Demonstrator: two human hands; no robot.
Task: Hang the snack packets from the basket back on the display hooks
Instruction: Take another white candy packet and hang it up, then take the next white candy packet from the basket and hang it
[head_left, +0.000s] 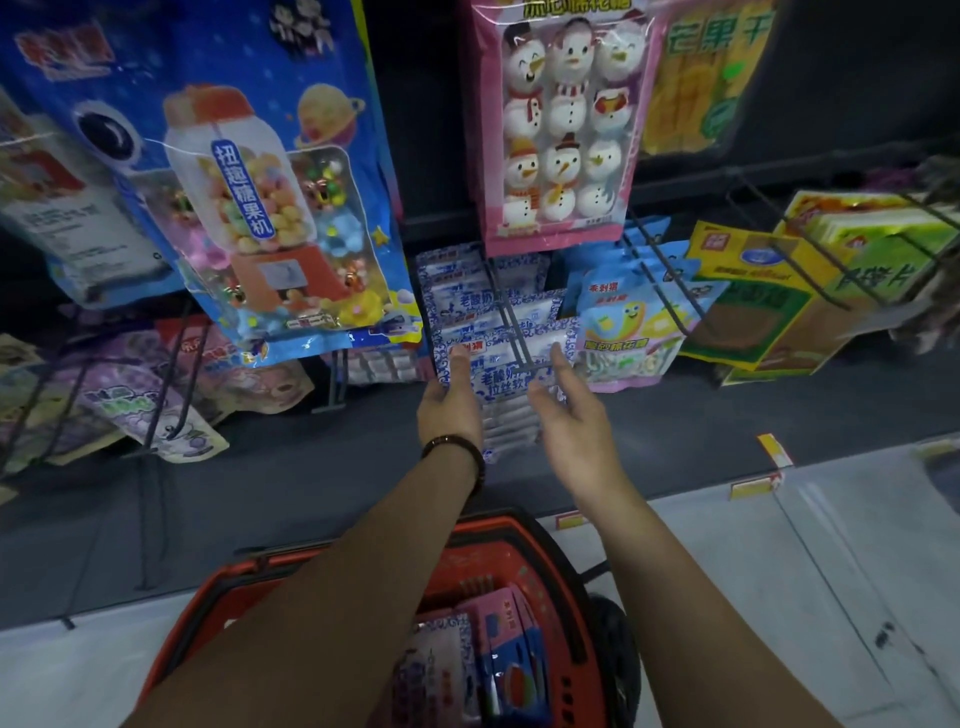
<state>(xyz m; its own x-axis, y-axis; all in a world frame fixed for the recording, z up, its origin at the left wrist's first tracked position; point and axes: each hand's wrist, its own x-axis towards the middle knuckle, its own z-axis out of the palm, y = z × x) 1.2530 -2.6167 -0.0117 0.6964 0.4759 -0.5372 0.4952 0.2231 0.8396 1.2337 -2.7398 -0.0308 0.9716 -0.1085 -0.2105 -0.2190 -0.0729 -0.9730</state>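
Blue-and-white snack packet (500, 375) hangs at the front of a dark wire hook (521, 336), with more packets of the same print stacked behind it on the same hook. Both hands reach up to it. The left hand (450, 402), with a dark bead bracelet (457, 451) at the wrist, lies against the packet's left edge with one digit straight up the front; the other fingers are hidden, so I cannot tell whether it pinches the packet. The right hand (571, 415) is at the packet's right side, forefinger straight and touching near the upper right corner, the other fingers loosely bent and holding nothing. A pink snowman packet (558, 130) hangs just above the hook, a big blue gumball-machine packet (260, 208) to the left, and yellow-green packets (753, 306) to the right. Below the forearms a red basket (498, 543) stands on the pale floor (831, 571), with several packets (498, 639) upright inside it, blue-white and pink among them.
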